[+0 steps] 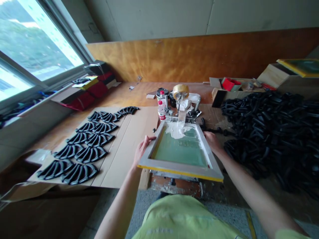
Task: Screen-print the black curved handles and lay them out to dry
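A framed screen point(180, 147) with a pale frame, yellow front edge and greenish mesh lies in front of me, white paste smeared at its far end. My left hand point(143, 149) grips the frame's left side, fingers bent over the edge. On the right side my right hand point(213, 141) holds the frame; its fingers are partly hidden by it. The far end of the frame meets a metal clamp point(174, 118) on the bench. A scraper point(181, 117) stands upright in the paste.
Rows of black fan-shaped parts point(91, 154) lie on cardboard point(122, 142) at left. Black parts point(269, 132) are heaped at right. Bottles point(161, 111), a tape roll point(180, 89) and an open box point(231, 87) stand behind. A window is at upper left.
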`<state>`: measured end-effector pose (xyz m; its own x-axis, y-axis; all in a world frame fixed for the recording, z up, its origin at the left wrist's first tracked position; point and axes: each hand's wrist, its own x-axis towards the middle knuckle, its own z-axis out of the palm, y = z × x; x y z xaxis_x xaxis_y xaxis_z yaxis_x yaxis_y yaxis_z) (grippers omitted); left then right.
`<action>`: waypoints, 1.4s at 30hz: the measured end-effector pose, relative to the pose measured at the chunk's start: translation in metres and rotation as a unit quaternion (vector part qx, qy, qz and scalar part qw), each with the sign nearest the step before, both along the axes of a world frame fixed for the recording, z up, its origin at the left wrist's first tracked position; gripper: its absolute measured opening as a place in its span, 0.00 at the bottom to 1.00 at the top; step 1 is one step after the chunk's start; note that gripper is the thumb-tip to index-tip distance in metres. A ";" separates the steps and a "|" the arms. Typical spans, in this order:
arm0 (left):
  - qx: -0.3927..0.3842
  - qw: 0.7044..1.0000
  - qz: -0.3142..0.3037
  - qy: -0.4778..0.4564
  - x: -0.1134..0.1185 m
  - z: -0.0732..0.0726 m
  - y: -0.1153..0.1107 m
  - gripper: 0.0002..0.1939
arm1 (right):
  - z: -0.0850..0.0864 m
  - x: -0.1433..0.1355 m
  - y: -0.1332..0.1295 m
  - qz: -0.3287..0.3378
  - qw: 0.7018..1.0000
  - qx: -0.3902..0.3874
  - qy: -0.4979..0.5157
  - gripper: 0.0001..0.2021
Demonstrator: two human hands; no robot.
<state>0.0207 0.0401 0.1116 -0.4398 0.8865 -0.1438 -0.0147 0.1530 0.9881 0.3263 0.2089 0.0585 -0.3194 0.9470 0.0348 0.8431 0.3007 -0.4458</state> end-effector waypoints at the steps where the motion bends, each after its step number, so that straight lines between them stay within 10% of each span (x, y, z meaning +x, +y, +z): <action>1: -0.037 0.999 -0.018 -0.009 -0.001 -0.015 -0.010 0.34 | 0.006 0.001 0.008 -0.002 1.000 0.027 0.011 0.17; 5: -0.095 0.994 -0.037 -0.036 0.000 -0.072 -0.027 0.45 | 0.026 -0.045 0.034 0.080 0.980 0.178 0.036 0.26; 8: -0.107 0.994 -0.022 -0.008 0.001 -0.102 -0.026 0.44 | 0.030 -0.091 0.047 0.154 0.977 0.138 -0.048 0.20; 15: -0.097 0.995 -0.013 0.018 0.001 -0.121 -0.026 0.34 | 0.008 -0.105 0.013 0.207 0.963 0.122 -0.123 0.07; 21: -0.094 0.995 -0.011 0.018 0.004 -0.116 -0.028 0.31 | 0.006 -0.073 -0.014 0.407 0.903 0.130 -0.051 0.07; 32: -0.099 0.995 -0.004 -0.004 0.004 -0.106 -0.026 0.32 | -0.009 -0.073 -0.023 0.371 0.918 0.140 0.032 0.09; 36: -0.099 0.994 -0.012 -0.036 0.002 -0.083 -0.028 0.36 | 0.013 -0.092 0.008 0.281 0.951 0.101 0.076 0.15; 42: -0.042 0.994 -0.041 -0.094 -0.003 -0.011 -0.015 0.31 | 0.047 -0.074 0.075 0.030 0.986 0.155 0.062 0.25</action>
